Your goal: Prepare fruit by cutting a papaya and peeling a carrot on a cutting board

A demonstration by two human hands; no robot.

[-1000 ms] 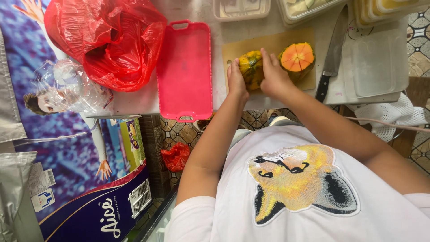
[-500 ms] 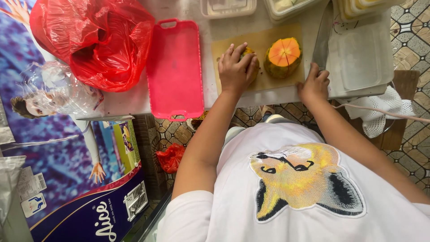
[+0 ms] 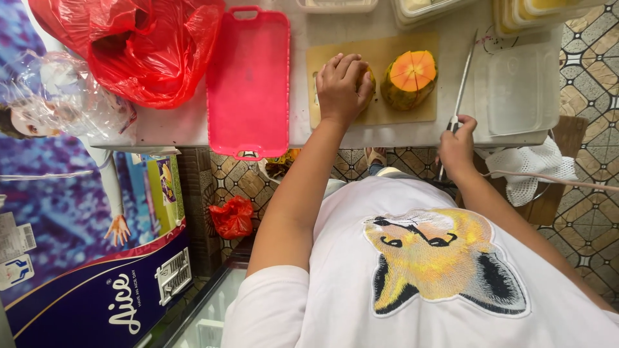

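On the wooden cutting board (image 3: 380,109), toward twelve o'clock of the view, the left hand (image 3: 342,87) lies palm down with its fingers (image 3: 351,64) curled over a piece of fruit (image 3: 369,82), which shows only as a yellow-green edge at the hand's three o'clock side; just beside it, at three o'clock, a cut papaya half (image 3: 409,78) stands with its orange face up, scored by several cuts, near the hand but apart from it; farther out at three o'clock, at the near edge of the worktop (image 3: 174,122), the right hand (image 3: 456,147) has its fingers closed round the handle of a knife (image 3: 463,82), whose long thin blade runs toward twelve o'clock between the board and a clear plastic box (image 3: 519,96); beyond the board, at twelve o'clock, stacked plastic containers (image 3: 432,8) line the far edge; at nine o'clock of the left hand a pink tray (image 3: 248,80) lies flat just beside the board, and farther at ten o'clock a crumpled red plastic bag (image 3: 148,45) sits on the worktop, with a clear plastic bag (image 3: 61,96) at its eight o'clock; below the worktop, at seven o'clock, a small red bag (image 3: 232,218) lies on the patterned tile floor (image 3: 587,212).
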